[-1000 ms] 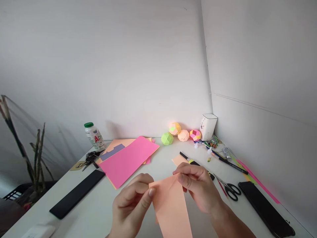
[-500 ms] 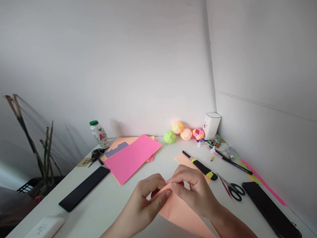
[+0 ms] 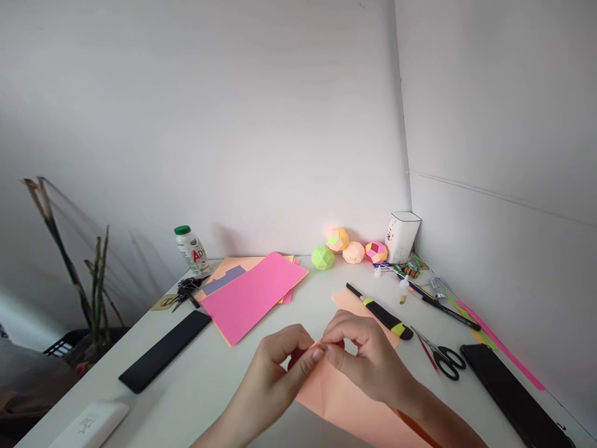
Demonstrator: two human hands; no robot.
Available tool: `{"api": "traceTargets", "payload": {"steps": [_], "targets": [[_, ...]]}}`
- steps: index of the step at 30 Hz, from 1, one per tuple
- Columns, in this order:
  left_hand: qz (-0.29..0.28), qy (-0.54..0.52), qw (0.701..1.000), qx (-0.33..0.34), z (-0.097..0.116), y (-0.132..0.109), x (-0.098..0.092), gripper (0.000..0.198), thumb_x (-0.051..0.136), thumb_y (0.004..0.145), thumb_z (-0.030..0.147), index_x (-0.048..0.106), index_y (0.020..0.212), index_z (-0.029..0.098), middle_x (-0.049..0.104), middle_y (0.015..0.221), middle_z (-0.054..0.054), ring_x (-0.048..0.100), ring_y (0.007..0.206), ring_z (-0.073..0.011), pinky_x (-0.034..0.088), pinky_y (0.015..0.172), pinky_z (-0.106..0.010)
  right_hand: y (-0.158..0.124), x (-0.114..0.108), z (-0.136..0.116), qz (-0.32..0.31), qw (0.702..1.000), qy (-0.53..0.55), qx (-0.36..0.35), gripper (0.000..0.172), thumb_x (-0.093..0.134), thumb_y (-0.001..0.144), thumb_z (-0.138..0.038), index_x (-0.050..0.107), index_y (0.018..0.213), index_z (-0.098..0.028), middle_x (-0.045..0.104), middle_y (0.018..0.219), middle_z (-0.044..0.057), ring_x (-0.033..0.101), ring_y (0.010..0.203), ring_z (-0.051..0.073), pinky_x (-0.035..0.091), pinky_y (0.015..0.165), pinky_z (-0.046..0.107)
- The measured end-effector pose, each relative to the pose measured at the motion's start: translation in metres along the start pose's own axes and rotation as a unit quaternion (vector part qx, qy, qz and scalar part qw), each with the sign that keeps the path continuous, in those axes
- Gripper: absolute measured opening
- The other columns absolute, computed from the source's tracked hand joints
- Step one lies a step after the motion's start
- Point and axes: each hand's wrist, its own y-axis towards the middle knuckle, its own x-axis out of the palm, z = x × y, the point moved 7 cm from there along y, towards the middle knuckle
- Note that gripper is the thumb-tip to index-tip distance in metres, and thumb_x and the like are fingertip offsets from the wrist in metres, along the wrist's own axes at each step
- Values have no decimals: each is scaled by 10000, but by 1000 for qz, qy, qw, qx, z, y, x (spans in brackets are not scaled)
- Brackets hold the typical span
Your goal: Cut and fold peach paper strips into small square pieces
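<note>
We have a peach sheet (image 3: 345,404) held up between our two hands, over the near part of the white surface (image 3: 200,376). Our left hand (image 3: 276,373) pinches its upper edge, and its thumb lies against the paper. Our right hand (image 3: 368,358) pinches the same edge just beside, so each grip is closed on the sheet and the two thumb tips nearly meet. A faint crease runs down the sheet below the thumbs, and we see its lower part spread out under our right forearm.

Just beyond our right hand, a utility knife (image 3: 385,316) lies across a second peach sheet (image 3: 345,302). To its right we have scissors (image 3: 446,361), with a thin red stick (image 3: 429,356) along them, and then a long black case (image 3: 513,395).

On the left, near a black bar (image 3: 165,351), a pink sheet (image 3: 256,295) overlaps other coloured papers. Behind these stands a bottle (image 3: 193,254) with a green cap. Farther back, by the wall, we see four faceted paper balls (image 3: 323,257) clustered beside a white box (image 3: 402,239).
</note>
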Motion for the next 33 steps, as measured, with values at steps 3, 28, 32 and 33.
{"api": "traceTargets", "payload": {"steps": [3,28,32,33], "targets": [[28,13,999,8,-2,1,-2,386,496,926,401,513,616,172,453,595,15,391,554,-106,303,503,-222,2,1,7,-9,1000,-6,26,117,638,811,-202,691,707,-200,611,693,0,555,705,146,433,635,262],[196,215,914,-283,-131,-139,-9,372,423,894,350,502,564,197,521,567,-9,451,522,-149,316,490,-260,-31,22,114,-174,946,-32,273,398,531,886,-552,691,1015,-211,698,1064,87,634,1020,246,498,859,355],[192,250,910,-270,-131,-146,-12,345,417,892,324,492,575,208,532,579,-16,473,549,-172,328,519,-281,-97,-21,110,17,947,-82,310,494,515,852,-638,688,1028,-210,706,1026,113,644,997,277,520,861,370],[189,254,912,-263,-130,-146,-12,338,417,894,326,507,590,208,546,591,-23,489,575,-183,342,539,-290,-116,-25,111,62,944,-96,309,484,517,855,-629,682,1036,-211,697,1067,119,634,1026,281,523,865,361]]}}
